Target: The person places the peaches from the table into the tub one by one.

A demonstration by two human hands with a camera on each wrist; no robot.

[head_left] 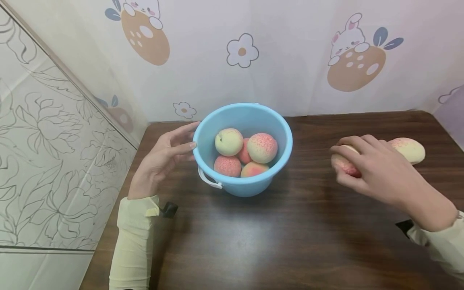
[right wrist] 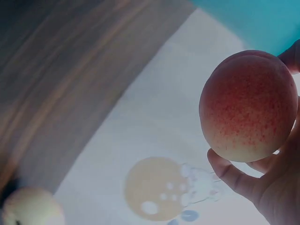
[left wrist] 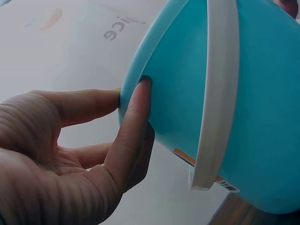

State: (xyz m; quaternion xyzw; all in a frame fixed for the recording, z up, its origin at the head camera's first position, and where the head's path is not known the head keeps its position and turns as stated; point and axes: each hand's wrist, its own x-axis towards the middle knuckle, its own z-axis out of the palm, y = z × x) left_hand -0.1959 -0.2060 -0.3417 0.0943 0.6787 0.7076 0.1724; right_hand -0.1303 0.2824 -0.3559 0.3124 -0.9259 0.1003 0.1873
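My left hand (head_left: pixel 163 153) holds the left side of a light blue bucket (head_left: pixel 242 187), thumb at the rim and other fingers against the outer wall. The bucket stands upright with several peaches (head_left: pixel 229 142) inside, yellow and red-speckled. Its white handle (left wrist: pixel 219 93) hangs down the outside in the left wrist view. To the right, my right hand (head_left: pixel 377 173) grips a red-and-yellow peach (right wrist: pixel 251 108) from above, fingers and thumb around it. One more pale yellow peach (head_left: pixel 409 150) lies just beyond that hand, partly covered by it.
Everything stands on a dark brown wooden table (head_left: pixel 239 241). A pale wall (head_left: pixel 286 60) with rabbit and flower prints rises close behind the bucket. Along the left runs a white panel (head_left: pixel 58 161) with line-drawn flowers.
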